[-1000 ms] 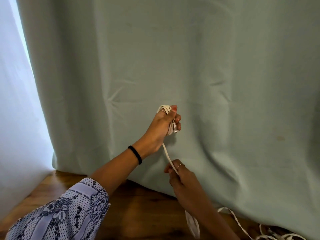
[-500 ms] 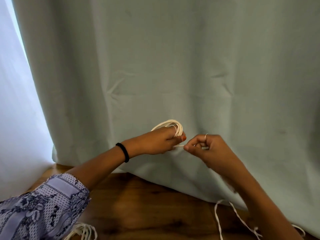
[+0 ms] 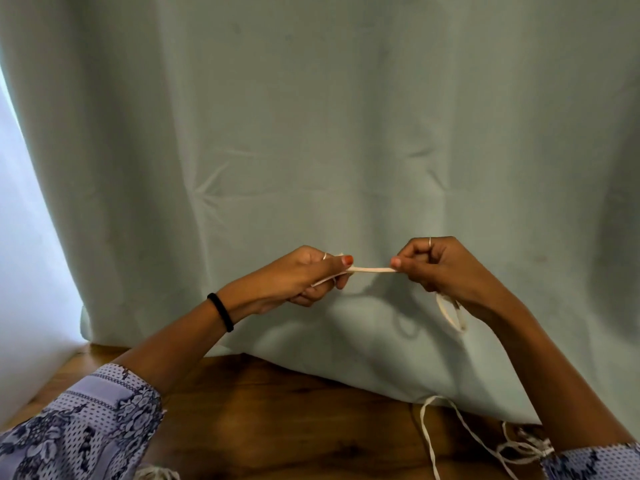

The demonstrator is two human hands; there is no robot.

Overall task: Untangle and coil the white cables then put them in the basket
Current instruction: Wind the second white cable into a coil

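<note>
A flat white cable (image 3: 372, 270) is stretched taut between both hands in front of the curtain. My left hand (image 3: 304, 278) grips coiled loops of it, thumb pressed on top. My right hand (image 3: 440, 268) pinches the cable with thumb and forefinger; a loop (image 3: 450, 315) hangs below its wrist. More white cable (image 3: 429, 441) trails over the wooden floor at the lower right, ending in a tangle (image 3: 523, 448) beside my right sleeve. The basket is out of sight.
A pale green curtain (image 3: 311, 133) fills the background and drapes onto the wooden floor (image 3: 277, 420). A white wall (image 3: 24, 271) stands at the left. A bit of another white cable bundle (image 3: 156, 474) shows at the bottom edge.
My left hand dropped from its raised position. My right hand came up from below to the same height, then the two hands moved apart, pulling a short length of cable straight between them.
</note>
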